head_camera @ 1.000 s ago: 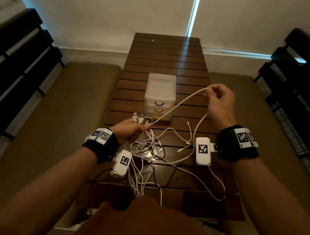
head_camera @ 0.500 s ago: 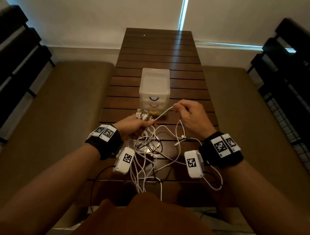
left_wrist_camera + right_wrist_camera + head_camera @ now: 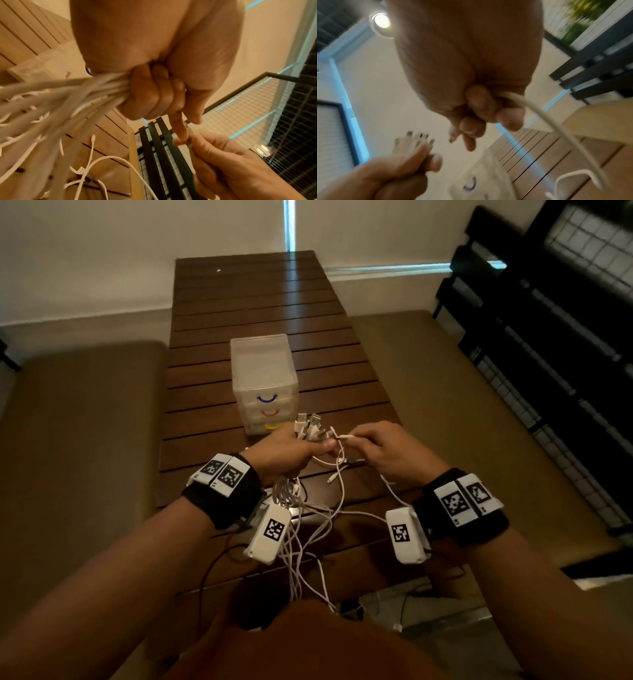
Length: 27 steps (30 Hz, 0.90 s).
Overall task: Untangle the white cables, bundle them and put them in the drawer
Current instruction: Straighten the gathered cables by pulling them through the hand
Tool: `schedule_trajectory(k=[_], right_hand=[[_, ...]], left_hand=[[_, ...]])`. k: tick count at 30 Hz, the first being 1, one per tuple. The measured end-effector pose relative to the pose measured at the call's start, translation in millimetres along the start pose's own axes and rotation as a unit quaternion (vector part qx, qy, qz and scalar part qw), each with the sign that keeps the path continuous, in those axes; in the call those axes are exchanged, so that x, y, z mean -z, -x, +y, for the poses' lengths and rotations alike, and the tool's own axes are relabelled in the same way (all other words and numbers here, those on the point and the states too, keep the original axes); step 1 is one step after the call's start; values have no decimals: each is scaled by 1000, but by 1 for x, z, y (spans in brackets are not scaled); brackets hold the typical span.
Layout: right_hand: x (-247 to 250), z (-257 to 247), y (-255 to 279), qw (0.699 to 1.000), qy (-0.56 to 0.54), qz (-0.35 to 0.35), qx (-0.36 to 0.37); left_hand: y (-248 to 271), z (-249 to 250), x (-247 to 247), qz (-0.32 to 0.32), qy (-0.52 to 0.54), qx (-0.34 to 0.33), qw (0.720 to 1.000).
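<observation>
Cables [image 3: 291, 501], white and many, run through the left hand [image 3: 284, 455], whose fingers [image 3: 147, 93] are curled tight round the gathered strands. Their plug ends [image 3: 308, 424] fan out beyond the fist on its far side, and the rest hangs down in a loose tangle over the near edge of the slatted wooden table [image 3: 260, 302]. In the left wrist view the strands [image 3: 60, 97] leave the fist as a thick sheaf, blurred, and single cables lie in loops on the table slats below.

The right hand [image 3: 387, 453] is just right of the left, almost touching it. It pinches one cable end [image 3: 344, 437] between thumb and fingertips, the small plug pointing left toward the bunch of plugs. In the right wrist view its fingers [image 3: 479, 102] are curled round that cable [image 3: 547, 121], which arcs down and away to the right; the left hand [image 3: 399, 174] shows at lower left with plug tips [image 3: 416, 136] sticking up out of it.

The drawer unit [image 3: 263, 381], a small translucent plastic box with three drawers, stands on the table just beyond the hands, slightly to the left. Its handles are blue, orange and yellow from top to bottom, and all three drawers look closed.

Each wrist carries a black band with white marker tags and a white camera block.
</observation>
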State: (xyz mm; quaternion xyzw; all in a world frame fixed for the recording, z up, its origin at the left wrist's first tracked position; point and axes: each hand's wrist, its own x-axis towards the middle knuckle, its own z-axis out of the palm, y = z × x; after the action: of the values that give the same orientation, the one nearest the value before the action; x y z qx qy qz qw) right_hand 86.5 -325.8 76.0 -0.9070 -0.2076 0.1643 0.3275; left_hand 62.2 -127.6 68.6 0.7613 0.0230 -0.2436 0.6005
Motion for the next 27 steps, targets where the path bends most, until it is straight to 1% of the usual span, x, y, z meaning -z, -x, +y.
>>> schedule_trajectory(k=[2,3,4,5,7,8,9,10,11,12,13,14,15,16,17,18,20,21,24,27], right_hand=[[14,22,19,997,24,37,-67],[19,37,29,991,45,49,-117],[23,53,42,979,70,57,-181],[26,68,55,961,99,64,-251],[26,91,86,907,173,67,-377],[24,97,101,880,202,54,-426],[19,101,115,863,220,36,-454],[14,103,126,862,223,21,-455],[7,104,134,881,203,8,-428],[0,98,139,914,142,2,-379],[-9,91,142,945,56,-7,-322],[-18,82,143,962,-29,-28,-268],[-28,74,141,967,-88,-55,-231],[-38,69,139,966,-130,-77,-210],[-48,68,137,963,-164,-82,-199],[-56,67,136,961,-189,-64,-190],[-65,75,139,962,-195,-11,-191],[-67,83,143,962,-180,-5,-206],[-65,105,157,953,-108,-39,-282],[-65,127,170,925,6,-103,-367]], left_hand=[[-4,4,-9,-11,3,-8,1000],[-6,6,-15,-29,13,-15,999],[-9,9,-21,-50,18,-25,998],[-10,14,-27,-70,16,-36,997],[-13,23,-40,-102,7,-61,993],[-15,28,-47,-122,4,-71,990],[-17,33,-54,-143,6,-79,986],[-18,37,-61,-165,9,-86,983],[-19,41,-69,-187,11,-91,978],[-20,45,-77,-207,12,-98,973],[-22,49,-86,-228,13,-105,968],[-23,53,-94,-248,12,-112,962],[-23,57,-101,-266,11,-117,957],[-25,60,-107,-281,14,-120,952],[-26,63,-112,-296,20,-118,948],[-26,65,-114,-308,29,-112,944],[-25,70,-117,-325,45,-102,939],[-24,72,-117,-331,46,-100,937],[-22,73,-118,-352,36,-101,930],[-19,74,-122,-366,28,-100,925]])
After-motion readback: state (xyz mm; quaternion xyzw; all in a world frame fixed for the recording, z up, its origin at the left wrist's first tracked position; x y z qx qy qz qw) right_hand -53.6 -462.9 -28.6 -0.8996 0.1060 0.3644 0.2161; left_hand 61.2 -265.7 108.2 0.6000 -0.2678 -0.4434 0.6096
